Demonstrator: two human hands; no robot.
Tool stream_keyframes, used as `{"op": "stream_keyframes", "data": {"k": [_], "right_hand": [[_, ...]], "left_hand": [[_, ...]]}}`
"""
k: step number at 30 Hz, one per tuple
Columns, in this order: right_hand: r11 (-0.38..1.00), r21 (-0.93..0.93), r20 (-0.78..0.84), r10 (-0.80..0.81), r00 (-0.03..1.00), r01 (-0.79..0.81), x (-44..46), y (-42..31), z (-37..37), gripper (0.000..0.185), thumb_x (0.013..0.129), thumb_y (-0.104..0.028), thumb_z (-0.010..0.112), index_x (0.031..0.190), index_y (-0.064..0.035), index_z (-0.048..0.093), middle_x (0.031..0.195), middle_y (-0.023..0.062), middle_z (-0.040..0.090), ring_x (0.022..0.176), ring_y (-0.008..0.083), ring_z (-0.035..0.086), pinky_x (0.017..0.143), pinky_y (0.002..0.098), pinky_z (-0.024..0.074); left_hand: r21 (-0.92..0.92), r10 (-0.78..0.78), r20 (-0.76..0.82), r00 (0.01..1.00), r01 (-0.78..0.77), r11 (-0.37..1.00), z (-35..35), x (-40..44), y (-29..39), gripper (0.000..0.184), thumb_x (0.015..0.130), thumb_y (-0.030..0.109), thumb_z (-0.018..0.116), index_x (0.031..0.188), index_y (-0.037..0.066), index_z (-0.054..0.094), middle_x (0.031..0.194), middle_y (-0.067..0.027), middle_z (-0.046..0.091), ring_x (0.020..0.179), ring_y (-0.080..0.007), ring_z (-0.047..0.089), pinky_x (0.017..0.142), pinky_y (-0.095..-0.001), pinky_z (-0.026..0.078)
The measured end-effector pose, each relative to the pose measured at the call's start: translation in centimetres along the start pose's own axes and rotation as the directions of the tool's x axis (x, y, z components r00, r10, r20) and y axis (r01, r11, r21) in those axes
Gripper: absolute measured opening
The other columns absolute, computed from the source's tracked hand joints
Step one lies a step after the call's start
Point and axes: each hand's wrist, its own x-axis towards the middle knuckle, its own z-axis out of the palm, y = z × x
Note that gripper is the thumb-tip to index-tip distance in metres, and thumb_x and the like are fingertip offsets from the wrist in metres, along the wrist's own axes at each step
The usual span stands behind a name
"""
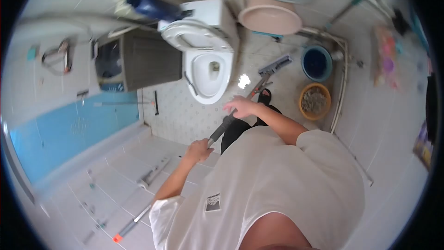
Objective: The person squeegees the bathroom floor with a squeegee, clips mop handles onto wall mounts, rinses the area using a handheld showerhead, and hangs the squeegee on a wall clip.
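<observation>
A long-handled mop (217, 133) slants across the middle, its flat grey head (275, 65) on the tiled floor. My left hand (198, 150) is closed round the upper end of its pole. Farther down, my right hand (240, 106) is round the pole, just below a dark grip, with some fingers partly extended. Red parts show on the pole below that hand. The mop head lies between the toilet (211, 76) and a blue basin (317, 63) holding dark blue liquid.
An orange basket (315, 102) with greyish contents stands right of my foot (264, 96). A pink tub (270, 16) is at the back. A grey-brown washing machine (150, 60) stands left of the toilet. Pipes (343, 88) run along the right wall.
</observation>
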Motion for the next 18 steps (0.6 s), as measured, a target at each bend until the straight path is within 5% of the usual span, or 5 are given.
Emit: {"op": "stream_keyframes", "data": {"k": [4, 9, 11, 14, 18], "right_hand": [[0.949, -0.232, 0.275, -0.147, 0.95, 0.214, 2.0, -6.0, 3.8, 0.03, 0.068, -0.028, 0.072, 0.093, -0.0121, 0.068, 0.086, 0.0103, 0.069, 0.085, 0.0322, 0.067, 0.072, 0.0446, 0.0515], [0.881, -0.467, 0.32, 0.087, 0.943, 0.078, 6.4, -10.9, 10.9, 0.03, 0.066, -0.039, 0.075, 0.083, -0.0136, 0.072, 0.085, 0.0129, 0.069, 0.086, 0.0337, 0.067, 0.076, 0.0461, 0.052], [0.831, -0.544, 0.387, 0.125, 0.914, 0.117, 8.4, -12.0, 14.1, 0.032, 0.066, -0.04, 0.075, 0.086, -0.0145, 0.073, 0.086, 0.0129, 0.07, 0.087, 0.0333, 0.067, 0.077, 0.0462, 0.0522], [0.785, -0.561, 0.495, 0.063, 0.866, 0.264, 10.2, -13.7, 19.0, 0.031, 0.068, -0.038, 0.073, 0.088, -0.0152, 0.074, 0.087, 0.0125, 0.071, 0.087, 0.0332, 0.068, 0.077, 0.046, 0.0528], [0.842, -0.482, 0.503, 0.038, 0.864, 0.243, 14.1, -20.1, 25.0, 0.029, 0.07, -0.035, 0.071, 0.088, -0.0129, 0.075, 0.083, 0.0143, 0.07, 0.084, 0.034, 0.068, 0.075, 0.044, 0.0532]], "left_hand": [[-0.072, -0.033, 0.041, 0.999, 0.035, 0.997, 1.4, -3.2, -3.6, 0.042, 0.089, 0.039, 0.063, 0.109, 0.002, 0.059, 0.097, -0.0226, 0.068, 0.096, -0.0404, 0.065, 0.083, -0.0498, 0.051], [-0.268, -0.087, -0.188, 0.978, 0.035, 0.963, 1.7, -9.3, -7.1, 0.038, 0.089, 0.036, 0.062, 0.112, 0.005, 0.061, 0.097, -0.0219, 0.067, 0.097, -0.039, 0.064, 0.081, -0.0475, 0.052], [-0.311, -0.067, -0.639, 0.767, -0.177, 0.934, 0.3, -13.1, -8.4, 0.033, 0.09, 0.031, 0.061, 0.115, 0.009, 0.062, 0.1, -0.0171, 0.068, 0.095, -0.0363, 0.065, 0.077, -0.0443, 0.053], [-0.314, -0.064, -0.839, 0.54, -0.385, 0.868, 1.2, -19.2, -9.7, 0.027, 0.09, 0.022, 0.063, 0.114, 0.011, 0.065, 0.099, -0.0115, 0.069, 0.089, -0.0324, 0.066, 0.073, -0.0393, 0.054], [-0.405, -0.153, -0.896, 0.417, -0.626, 0.666, 8.0, -26.6, -12.6, 0.021, 0.087, 0.011, 0.065, 0.108, 0.009, 0.069, 0.099, -0.0082, 0.069, 0.084, -0.0251, 0.066, 0.069, -0.0323, 0.053]]}}
